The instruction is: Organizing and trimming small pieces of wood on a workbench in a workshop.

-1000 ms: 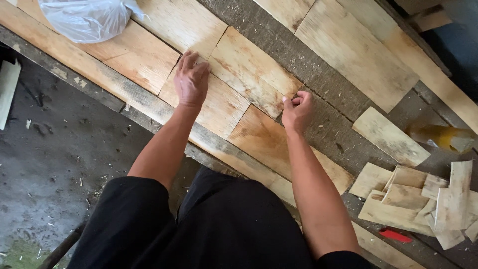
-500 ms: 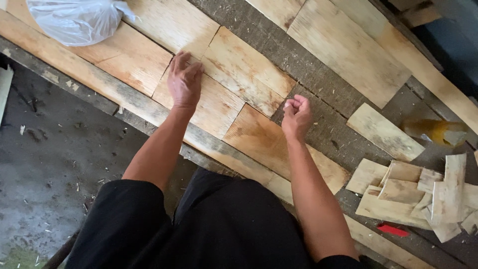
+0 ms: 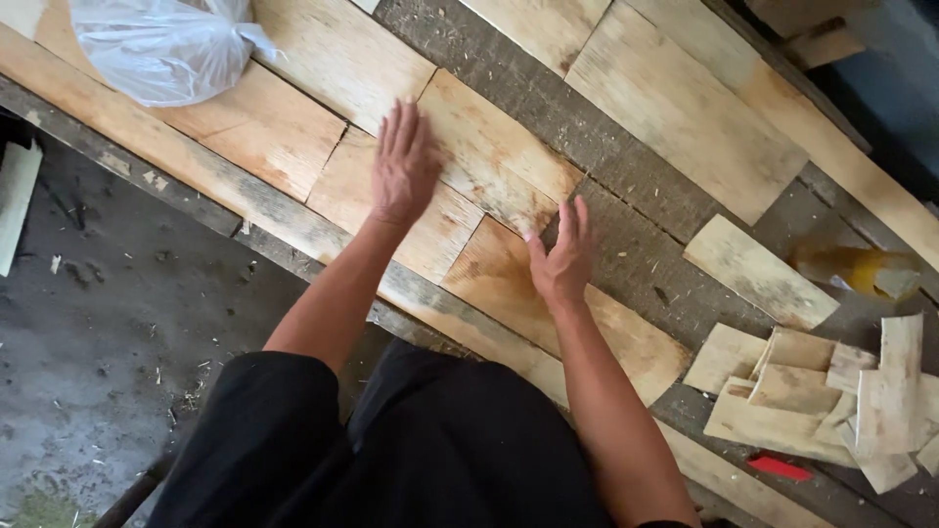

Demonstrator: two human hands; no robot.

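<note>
Wood veneer sheets (image 3: 293,127) cover the bench (image 3: 626,156), with a plastic bag (image 3: 161,44) sitting on them at far left. My left hand (image 3: 403,166) lies flat, fingers spread, across the seam between two sheets. My right hand (image 3: 559,256) rests open on the next sheet (image 3: 509,284) (gripping nothing), at its upper edge. Offcuts (image 3: 831,391) are piled at far right, beside a red tool (image 3: 778,466).
</note>
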